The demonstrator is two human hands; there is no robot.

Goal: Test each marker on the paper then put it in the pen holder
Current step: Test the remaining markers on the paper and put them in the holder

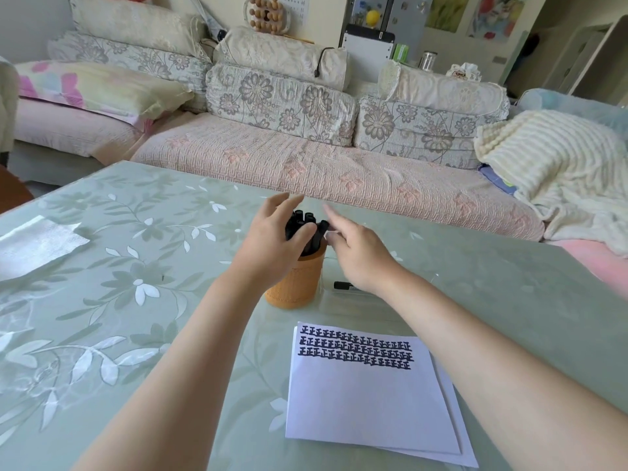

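Head view. The orange woven pen holder (295,283) stands upright near the middle of the floral green table (136,266), holding a bundle of black markers (307,222) cap-end up. The left hand (272,236) is open at the bundle: its thumb lies against the near side of the markers and its straight, spread fingers reach past their far side. The right hand (356,254) hovers just right of the holder, fingers loosely extended and motion-blurred, holding nothing that can be made out. A further marker (342,285) lies flat on the table just right of the holder's base, partly hidden under the right wrist. The test paper (367,399), nearer the viewer, carries three rows of black characters along its top edge and rests on a second sheet. A white crinkled sheet (34,244) lies at the far left; a floral sofa (289,107) stands behind.
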